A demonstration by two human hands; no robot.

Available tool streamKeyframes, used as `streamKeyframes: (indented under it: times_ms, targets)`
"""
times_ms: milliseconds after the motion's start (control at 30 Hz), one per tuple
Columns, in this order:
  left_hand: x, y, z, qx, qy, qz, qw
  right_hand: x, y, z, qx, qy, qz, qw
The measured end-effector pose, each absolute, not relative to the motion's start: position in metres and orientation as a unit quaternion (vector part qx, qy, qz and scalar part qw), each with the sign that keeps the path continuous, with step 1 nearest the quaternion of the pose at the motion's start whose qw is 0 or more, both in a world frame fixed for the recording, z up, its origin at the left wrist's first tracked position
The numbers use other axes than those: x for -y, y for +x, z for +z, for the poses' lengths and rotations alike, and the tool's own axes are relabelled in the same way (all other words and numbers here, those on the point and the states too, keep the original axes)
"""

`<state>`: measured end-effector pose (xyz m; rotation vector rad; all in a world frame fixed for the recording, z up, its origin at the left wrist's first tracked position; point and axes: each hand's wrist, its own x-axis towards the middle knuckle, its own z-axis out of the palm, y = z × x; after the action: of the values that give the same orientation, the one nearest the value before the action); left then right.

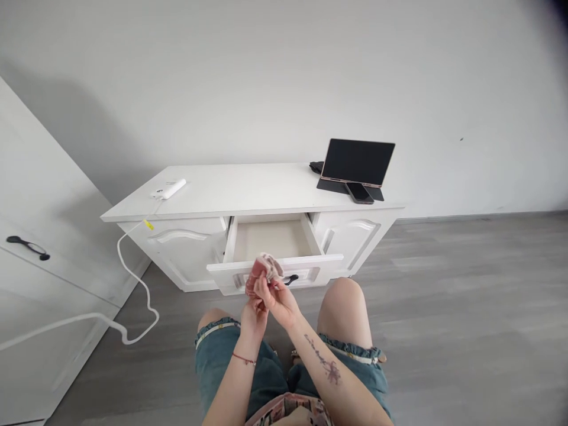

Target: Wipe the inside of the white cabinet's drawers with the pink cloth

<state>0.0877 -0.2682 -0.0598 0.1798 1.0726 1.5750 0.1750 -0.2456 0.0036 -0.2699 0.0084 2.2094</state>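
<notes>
A small pink and white cloth bundle (pixel 258 275) is held up between my two hands, in front of the pulled-out drawer. My left hand (pixel 254 316) grips its lower end from below, the fingers partly hidden. Beside it, my right hand (pixel 280 303) has its fingers closed on the bundle's right side. Whether the bundle is a sock or another folded piece, I cannot tell. Just beyond it the white drawer (pixel 275 262) stands open, with its pale bottom showing. A black handle (pixel 291 279) on the drawer front peeks out beside my right hand.
On the white cabinet (pixel 239 189) a tablet (pixel 358 161) stands on a dark stand with a phone (pixel 359 193) before it. At the left lies a white power strip (pixel 171 189), its cable (pixel 148 296) hanging down. A white wardrobe (pixel 44 195) stands further left.
</notes>
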Motion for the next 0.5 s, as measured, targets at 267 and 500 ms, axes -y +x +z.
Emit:
streamKeyframes:
  times_ms: [267,500]
  targets:
    - [0.254,0.114,-0.048,-0.388,0.027,0.655,0.648,0.243,0.257,0.003,0.107,-0.133,0.823,0.542]
    - [0.249,0.12,-0.042,-0.367,0.016,0.657,0.658,0.233,0.329,-0.004,0.159,-0.173,0.778,0.583]
